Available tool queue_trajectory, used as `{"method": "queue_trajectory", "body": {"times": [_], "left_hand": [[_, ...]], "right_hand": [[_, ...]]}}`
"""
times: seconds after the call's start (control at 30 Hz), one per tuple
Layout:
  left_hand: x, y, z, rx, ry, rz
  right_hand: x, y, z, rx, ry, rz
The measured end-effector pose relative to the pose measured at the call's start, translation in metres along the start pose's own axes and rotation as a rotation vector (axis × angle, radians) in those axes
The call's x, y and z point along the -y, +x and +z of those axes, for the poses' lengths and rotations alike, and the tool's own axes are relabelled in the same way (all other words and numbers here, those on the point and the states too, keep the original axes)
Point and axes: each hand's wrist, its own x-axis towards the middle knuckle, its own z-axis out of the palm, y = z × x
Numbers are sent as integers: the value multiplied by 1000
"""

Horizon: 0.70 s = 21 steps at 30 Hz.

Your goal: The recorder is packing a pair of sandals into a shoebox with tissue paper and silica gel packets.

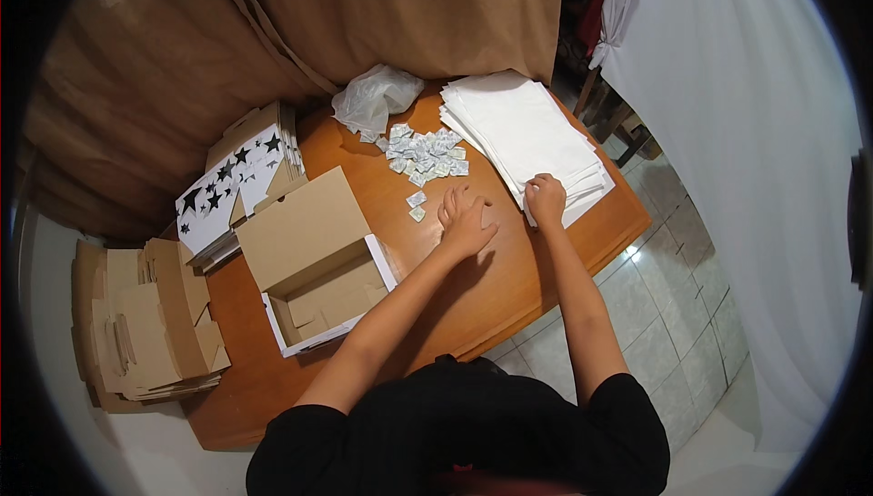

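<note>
Pinching the near corner of a white paper stack [523,128], the right hand [545,200] looks set to peel one sheet free, while the left hand [464,220] rests flat and released on the tabletop [509,287] beside small packets [426,155].

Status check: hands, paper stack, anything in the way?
Left hand flat on table, empty. Right hand pinching paper stack at its near edge. Sachets beside, nothing blocking.
</note>
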Motion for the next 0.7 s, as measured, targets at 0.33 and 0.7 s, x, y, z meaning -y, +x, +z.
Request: {"method": "queue_trajectory", "body": {"times": [0.33, 0.7], "left_hand": [[16, 8, -4, 219, -763, -351], [32, -45, -78, 147, -981, -444]], "right_hand": [[75, -24, -45, -152, 168, -23], [206, -144, -103, 170, 455, -337]]}}
